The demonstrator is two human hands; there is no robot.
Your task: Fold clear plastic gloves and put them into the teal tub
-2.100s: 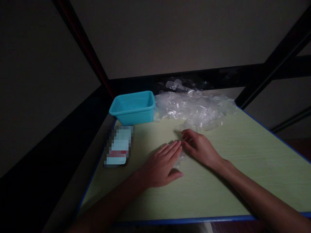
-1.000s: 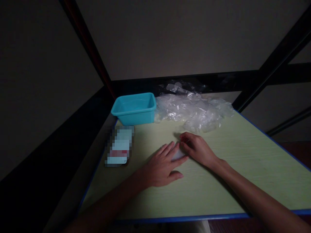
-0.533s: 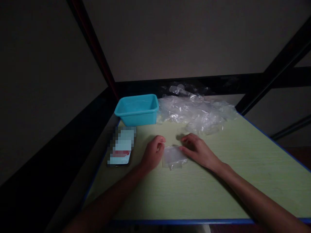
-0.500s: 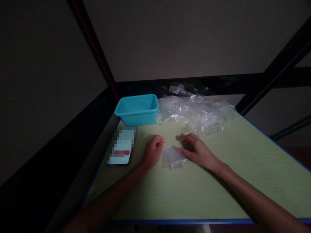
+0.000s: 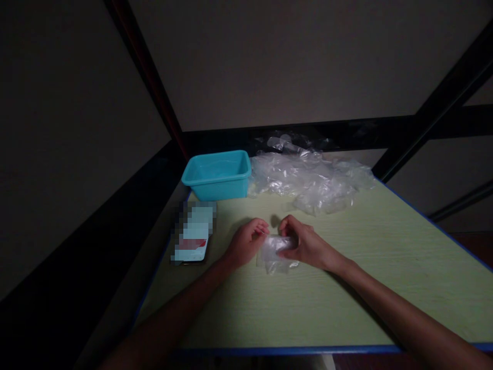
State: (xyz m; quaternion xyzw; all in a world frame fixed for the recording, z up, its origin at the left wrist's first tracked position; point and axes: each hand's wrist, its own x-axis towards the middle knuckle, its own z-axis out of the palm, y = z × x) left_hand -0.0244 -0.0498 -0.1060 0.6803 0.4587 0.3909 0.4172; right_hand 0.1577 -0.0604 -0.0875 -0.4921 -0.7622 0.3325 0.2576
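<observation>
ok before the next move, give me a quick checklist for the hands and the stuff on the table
1. Right hand at the small plastic piece: ok, thumb over it.
2. Left hand gripping its upper left corner: cannot tell, fingertips are close to it.
3. Small plastic piece smooth: not ok, wrinkled.
4. Blue tub upright: ok.
5. Phone apart from both hands: ok.
6. Plastic heap apart from both hands: ok.

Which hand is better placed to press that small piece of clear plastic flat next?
Probably the right hand: its thumb already lies over the small piece of clear plastic. The left hand has only its fingertips at the far left corner.
</observation>
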